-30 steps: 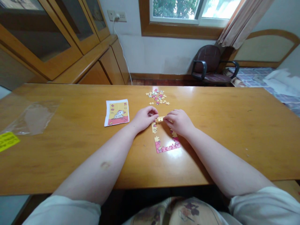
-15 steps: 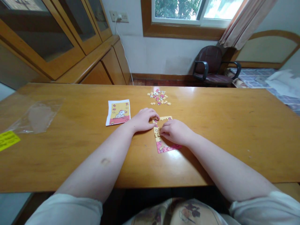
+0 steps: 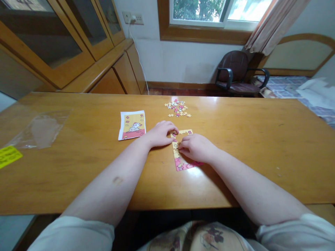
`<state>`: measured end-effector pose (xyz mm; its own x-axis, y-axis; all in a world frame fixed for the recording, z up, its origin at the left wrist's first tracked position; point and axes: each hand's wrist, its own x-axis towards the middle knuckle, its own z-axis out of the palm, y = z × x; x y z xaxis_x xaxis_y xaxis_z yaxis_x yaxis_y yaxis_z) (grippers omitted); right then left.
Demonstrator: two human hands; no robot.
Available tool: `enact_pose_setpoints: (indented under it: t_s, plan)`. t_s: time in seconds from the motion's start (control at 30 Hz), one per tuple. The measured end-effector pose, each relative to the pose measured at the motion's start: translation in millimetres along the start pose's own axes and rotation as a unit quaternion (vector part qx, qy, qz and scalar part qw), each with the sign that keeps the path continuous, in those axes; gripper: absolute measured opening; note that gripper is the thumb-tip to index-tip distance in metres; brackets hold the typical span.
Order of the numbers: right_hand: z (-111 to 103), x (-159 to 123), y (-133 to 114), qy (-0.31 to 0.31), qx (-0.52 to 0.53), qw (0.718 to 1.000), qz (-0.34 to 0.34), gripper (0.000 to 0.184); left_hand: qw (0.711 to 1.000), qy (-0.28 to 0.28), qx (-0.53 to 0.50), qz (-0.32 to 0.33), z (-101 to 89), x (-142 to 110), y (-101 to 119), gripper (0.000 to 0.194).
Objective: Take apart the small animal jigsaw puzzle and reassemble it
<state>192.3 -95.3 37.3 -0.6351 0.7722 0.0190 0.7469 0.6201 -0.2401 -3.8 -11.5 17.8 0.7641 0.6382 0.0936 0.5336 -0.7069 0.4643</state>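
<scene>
A partly joined jigsaw puzzle [image 3: 178,162] lies flat on the table, its border yellow at the top and pink at the bottom, with bare wood inside. My left hand [image 3: 162,133] curls over the upper left corner, thumb and fingertips gripping that edge. Inside the frame, my right hand [image 3: 196,147] has its fingers pressed together against a yellow puzzle piece [image 3: 176,146] of the left side. That hand covers the right side of the border. Beyond both hands sits a pile of loose puzzle pieces [image 3: 176,107].
A printed picture sheet [image 3: 132,125] of a white animal on yellow and pink lies left of the puzzle. Farther left are a clear plastic bag [image 3: 44,129] and a yellow label [image 3: 9,157]. The wooden table [image 3: 251,139] ends close to my body.
The pieces along the puzzle's left side sit closer together, and the small gap near my right fingertips has narrowed. Both hands have barely moved.
</scene>
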Motion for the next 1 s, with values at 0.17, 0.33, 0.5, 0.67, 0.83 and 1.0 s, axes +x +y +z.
enact_pose_setpoints:
  t_s: [0.17,0.33,0.5,0.67,0.83,1.0]
  plan:
    - [0.7,-2.3,-0.1,0.01,0.022,0.999,-0.037,0.023,1.0,-0.001,-0.002,0.002,-0.2,0.0,1.2,0.026]
    - [1.4,-3.7,-1.0,-0.005,0.051,0.996,-0.077,0.022,1.0,-0.001,-0.006,0.0,-0.4,0.3,2.1,0.027]
    - [2.8,-1.7,-1.0,0.026,0.014,0.999,-0.028,0.026,1.0,0.0,-0.007,0.007,0.1,-0.1,1.0,0.027]
    - [4.0,0.0,-0.8,0.024,0.014,1.0,-0.01,0.023,1.0,-0.005,-0.016,0.014,0.0,-0.9,0.4,0.029]
    - [5.6,1.1,-0.7,0.019,0.023,1.0,-0.008,0.021,1.0,-0.016,-0.014,0.017,-2.2,-1.4,3.2,0.028]
    - [6.3,1.3,0.1,0.011,0.035,0.999,-0.017,0.019,1.0,-0.015,-0.012,0.02,-1.5,-1.5,3.2,0.029]
